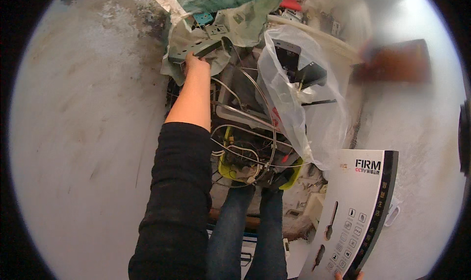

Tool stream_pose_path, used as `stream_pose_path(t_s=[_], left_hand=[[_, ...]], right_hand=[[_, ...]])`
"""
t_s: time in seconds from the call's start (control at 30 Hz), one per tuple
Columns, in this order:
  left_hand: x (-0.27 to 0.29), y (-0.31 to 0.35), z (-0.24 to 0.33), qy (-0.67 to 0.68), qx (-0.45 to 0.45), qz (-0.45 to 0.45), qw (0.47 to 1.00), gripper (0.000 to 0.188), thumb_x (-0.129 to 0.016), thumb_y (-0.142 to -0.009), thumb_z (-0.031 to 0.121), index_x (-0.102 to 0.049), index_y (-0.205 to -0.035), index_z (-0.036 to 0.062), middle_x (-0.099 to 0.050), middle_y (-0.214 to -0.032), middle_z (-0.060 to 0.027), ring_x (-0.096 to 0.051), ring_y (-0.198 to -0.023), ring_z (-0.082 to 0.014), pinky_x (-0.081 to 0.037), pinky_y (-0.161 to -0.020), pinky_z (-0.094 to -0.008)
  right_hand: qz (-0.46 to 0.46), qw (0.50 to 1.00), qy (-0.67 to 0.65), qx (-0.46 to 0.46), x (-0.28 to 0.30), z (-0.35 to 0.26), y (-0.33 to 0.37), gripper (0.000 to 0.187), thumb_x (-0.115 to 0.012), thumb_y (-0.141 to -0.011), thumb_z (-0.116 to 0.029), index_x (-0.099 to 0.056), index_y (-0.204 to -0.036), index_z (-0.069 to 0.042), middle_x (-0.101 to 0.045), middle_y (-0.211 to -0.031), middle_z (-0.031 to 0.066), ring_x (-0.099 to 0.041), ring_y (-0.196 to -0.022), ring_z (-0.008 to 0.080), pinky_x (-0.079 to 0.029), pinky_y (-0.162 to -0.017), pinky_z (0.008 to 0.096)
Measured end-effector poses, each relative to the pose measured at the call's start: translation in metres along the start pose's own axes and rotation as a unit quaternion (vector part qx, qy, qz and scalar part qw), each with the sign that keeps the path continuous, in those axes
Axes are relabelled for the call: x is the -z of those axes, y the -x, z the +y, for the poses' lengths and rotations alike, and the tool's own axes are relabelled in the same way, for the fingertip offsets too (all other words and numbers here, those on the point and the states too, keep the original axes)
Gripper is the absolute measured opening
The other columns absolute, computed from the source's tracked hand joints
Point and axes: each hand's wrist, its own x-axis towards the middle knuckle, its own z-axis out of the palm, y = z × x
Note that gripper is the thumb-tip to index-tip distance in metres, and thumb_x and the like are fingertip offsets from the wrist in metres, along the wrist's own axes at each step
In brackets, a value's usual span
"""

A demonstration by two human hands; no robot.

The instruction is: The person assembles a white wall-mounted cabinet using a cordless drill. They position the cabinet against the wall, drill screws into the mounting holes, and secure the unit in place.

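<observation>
My left hand (196,62) reaches far forward, its fingers closed around the near edge of a long grey strip (182,53) with dark slots, which looks like a power strip. The strip lies across the mouth of a green woven bag (245,22); a blue piece (203,18) and a pale socket panel (216,31) show inside. At the lower right, my right hand (359,275) grips the bottom of a white printed cardboard box (343,201) with a black edge and cut-out holes. Only its fingertips show.
A clear plastic bag (321,118) holds dark phone-like devices (288,57). Below it, a yellow-green basket (225,169) contains tangled wires, with loose cables arching above. A cream crate (338,47) stands at the far right, near a blurred brown object (392,62). My legs are just below the basket.
</observation>
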Motion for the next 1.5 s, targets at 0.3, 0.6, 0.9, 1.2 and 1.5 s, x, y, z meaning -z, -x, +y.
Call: stream_pose_path(t_s=[0.3,0.6,0.9,1.2,1.5], left_hand=[[-0.041,-0.007,0.008,-0.071,-0.010,-0.170,0.983,0.034,-0.048,-0.087,0.031,-0.045,-0.114,0.0099,-0.042,-0.116,-0.0092,-0.046,-0.097,-0.0239,-0.041,-0.083,-0.0392],[-0.085,-0.025,0.007,-0.081,-0.034,-0.288,0.954,0.024,-0.050,-0.087,0.018,-0.045,-0.101,-0.0012,-0.048,-0.096,-0.0102,-0.052,-0.096,-0.0248,-0.049,-0.077,-0.0388],[-0.080,0.062,0.056,-0.154,-0.016,-0.276,0.949,0.062,-0.058,-0.080,0.034,-0.031,-0.131,0.0114,-0.025,-0.135,-0.0124,-0.025,-0.122,-0.0279,-0.030,-0.095,-0.0460],[0.126,0.223,0.108,-0.293,0.006,-0.414,0.862,0.065,-0.048,-0.088,0.034,-0.021,-0.136,-0.0011,-0.023,-0.142,-0.0117,-0.016,-0.133,-0.0225,-0.013,-0.109,-0.0359],[0.360,0.423,0.012,-0.631,0.191,-0.431,0.616,0.065,-0.049,-0.084,0.049,-0.035,-0.132,0.0074,-0.031,-0.139,-0.0075,-0.025,-0.129,-0.0244,-0.017,-0.103,-0.0448]], right_hand=[[-0.020,0.999,-0.010,-0.026,-0.019,0.044,-0.014,0.063,-0.079,-0.061,-0.032,-0.053,-0.109,-0.001,-0.060,-0.095,0.0187,-0.056,-0.086,0.0346,-0.044,-0.077,0.0450],[-0.025,0.998,0.029,-0.045,-0.027,0.016,-0.015,0.069,-0.078,-0.060,-0.038,-0.052,-0.113,0.000,-0.059,-0.100,0.0205,-0.055,-0.092,0.0364,-0.044,-0.081,0.0435],[-0.093,0.994,-0.039,-0.042,-0.033,0.020,-0.019,0.077,-0.074,-0.065,-0.042,-0.047,-0.119,0.005,-0.052,-0.113,0.0246,-0.050,-0.104,0.0377,-0.041,-0.087,0.0444],[0.037,0.978,-0.192,0.076,-0.004,0.086,-0.015,0.049,-0.079,-0.054,-0.021,-0.052,-0.089,-0.001,-0.058,-0.079,0.0115,-0.054,-0.071,0.0219,-0.044,-0.067,0.0336],[0.036,0.956,-0.278,0.090,0.085,0.122,-0.018,0.043,-0.080,-0.055,-0.021,-0.052,-0.081,0.000,-0.060,-0.073,0.0123,-0.056,-0.065,0.0216,-0.045,-0.063,0.0323]])
